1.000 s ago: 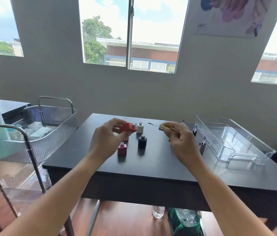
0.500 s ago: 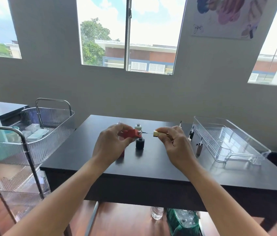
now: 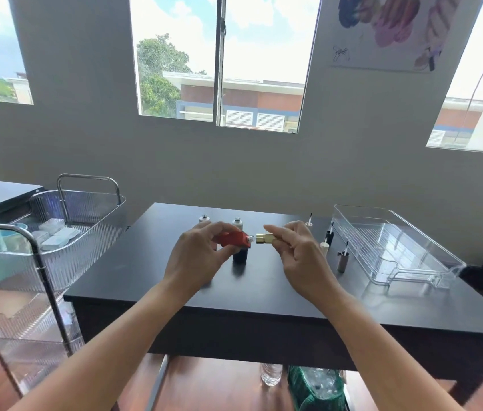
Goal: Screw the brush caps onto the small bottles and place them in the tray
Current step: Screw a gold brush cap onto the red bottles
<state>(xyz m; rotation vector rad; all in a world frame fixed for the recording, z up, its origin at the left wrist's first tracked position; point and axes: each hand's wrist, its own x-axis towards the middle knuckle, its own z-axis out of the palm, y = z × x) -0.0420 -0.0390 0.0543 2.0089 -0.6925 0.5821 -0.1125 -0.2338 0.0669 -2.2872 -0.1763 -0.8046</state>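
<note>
Left hand: my left hand (image 3: 195, 256) held the red bottle (image 3: 232, 239) tipped on its side above the counter (image 3: 151, 280), fingers (image 3: 204, 232) wrapped around its body, silver neck pointing right.
Right hand: my right hand (image 3: 299, 256) pinched the gold brush cap (image 3: 264, 238) between thumb and fingertips, its open end facing the bottle's neck.
Cap and bottle: the two met nose to nose — I could not tell whether the threads had caught.
Black bottle: a black bottle (image 3: 239, 256) stood upright on the counter just below the red one, partly hidden by it.
Far bottles: two pale uncapped bottles stood behind my hands, one (image 3: 204, 218) to the left, the other (image 3: 237, 223) just beyond the red bottle.
Loose caps: four brush caps stood brush-up right of my right hand — a white one (image 3: 309, 222) farthest back, a black one (image 3: 329, 235), a cream one (image 3: 324, 247) and a grey one (image 3: 342, 261) nearest.
Tray: the clear plastic tray (image 3: 430, 262) sat at the counter's right end, beside the caps, with nothing in it.
Cart: a ribbed clear trolley (image 3: 86, 221) with a metal handle stood left of the counter.
</note>
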